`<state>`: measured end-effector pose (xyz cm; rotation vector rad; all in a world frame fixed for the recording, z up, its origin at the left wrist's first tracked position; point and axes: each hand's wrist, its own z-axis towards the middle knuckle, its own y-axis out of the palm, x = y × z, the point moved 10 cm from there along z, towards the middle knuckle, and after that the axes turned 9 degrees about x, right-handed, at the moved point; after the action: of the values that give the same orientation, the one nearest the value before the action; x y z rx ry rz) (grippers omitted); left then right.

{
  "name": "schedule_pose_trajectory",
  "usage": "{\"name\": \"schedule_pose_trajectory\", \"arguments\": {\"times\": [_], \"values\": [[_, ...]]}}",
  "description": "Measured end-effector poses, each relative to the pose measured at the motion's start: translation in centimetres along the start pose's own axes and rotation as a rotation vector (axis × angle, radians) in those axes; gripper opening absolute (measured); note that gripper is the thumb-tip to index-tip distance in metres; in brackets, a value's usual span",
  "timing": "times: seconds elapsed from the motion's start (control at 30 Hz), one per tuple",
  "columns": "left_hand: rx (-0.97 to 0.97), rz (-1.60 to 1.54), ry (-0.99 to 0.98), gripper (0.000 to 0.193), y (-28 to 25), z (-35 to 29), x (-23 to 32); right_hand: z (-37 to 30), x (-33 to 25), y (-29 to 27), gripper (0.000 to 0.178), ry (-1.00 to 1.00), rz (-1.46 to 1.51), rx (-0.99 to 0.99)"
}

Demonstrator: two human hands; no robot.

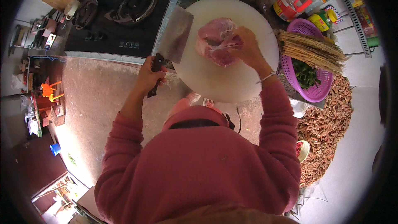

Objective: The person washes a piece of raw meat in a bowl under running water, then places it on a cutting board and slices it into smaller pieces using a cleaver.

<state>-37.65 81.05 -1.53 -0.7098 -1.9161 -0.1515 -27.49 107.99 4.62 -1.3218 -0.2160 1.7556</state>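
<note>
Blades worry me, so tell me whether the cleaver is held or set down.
Held: the left hand is closed around the black handle of the cleaver.

A brownish, patchy floor (95, 79) spreads across 9 o'clock, where a small orange stool (50, 91) stands near the rim. Strong daylight whitens the bright opening (60, 199) at 8 o'clock and a strip of floor beside it. A pale, plain wall (365, 120) runs from 3 to 4 o'clock, with a perforated metal rack (354, 23) at 2 o'clock.
</note>
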Motion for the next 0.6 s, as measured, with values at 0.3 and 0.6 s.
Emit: {"name": "schedule_pose_trajectory", "arguments": {"times": [0.3,0.6], "values": [[0.087,0.196,0.18,0.056,1.0,1.0,1.1,-2.6,2.3,-0.1,0.06,0.152,-0.134,-0.166],[0.15,0.506,0.619,0.049,1.7,1.2,4.5,-3.7,1.3,-2.1,0.049,0.251,-0.309,-0.158]]}}
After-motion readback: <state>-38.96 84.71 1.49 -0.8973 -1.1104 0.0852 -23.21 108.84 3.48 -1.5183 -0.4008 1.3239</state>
